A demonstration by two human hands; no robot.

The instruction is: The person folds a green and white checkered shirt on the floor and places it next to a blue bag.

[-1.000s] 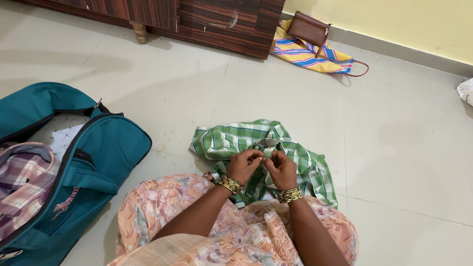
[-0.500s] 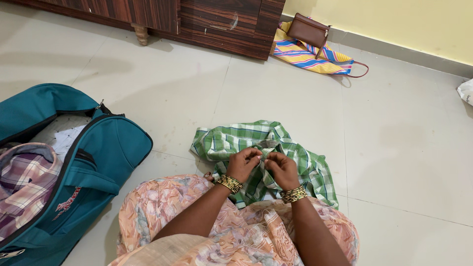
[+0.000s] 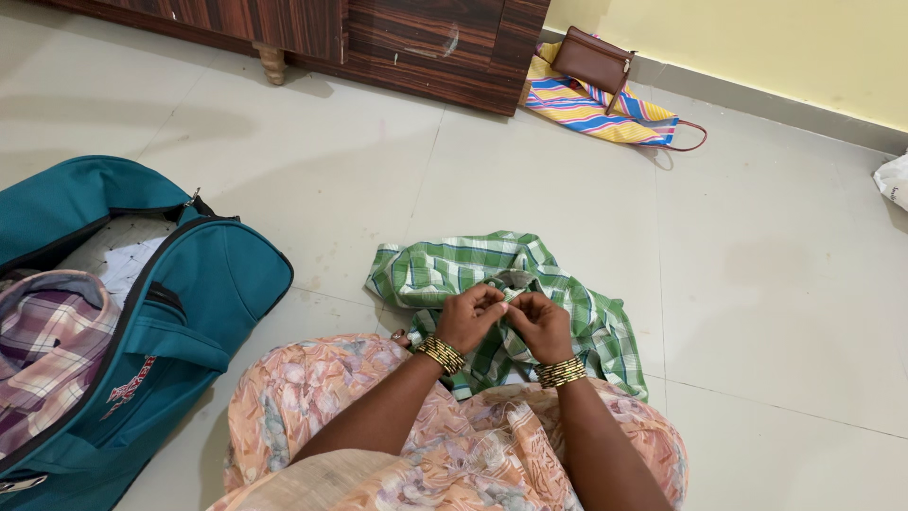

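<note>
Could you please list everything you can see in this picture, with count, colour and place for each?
checked shirt: one, green and white, crumpled on the floor under both hands
travel bag: one, teal, open, on the floor at left
plaid garment: one, purple and white, inside the travel bag
cupboard: one, dark brown wood, along the top edge
striped bag: one, yellow, blue and pink, flat on the floor by the wall
purse: one, brown, lying on the striped bag
floor: pale tiles
bangles: a gold stack on each wrist
left hand: one, pinching the shirt fabric
right hand: one, pinching the shirt fabric, beside the left
</note>
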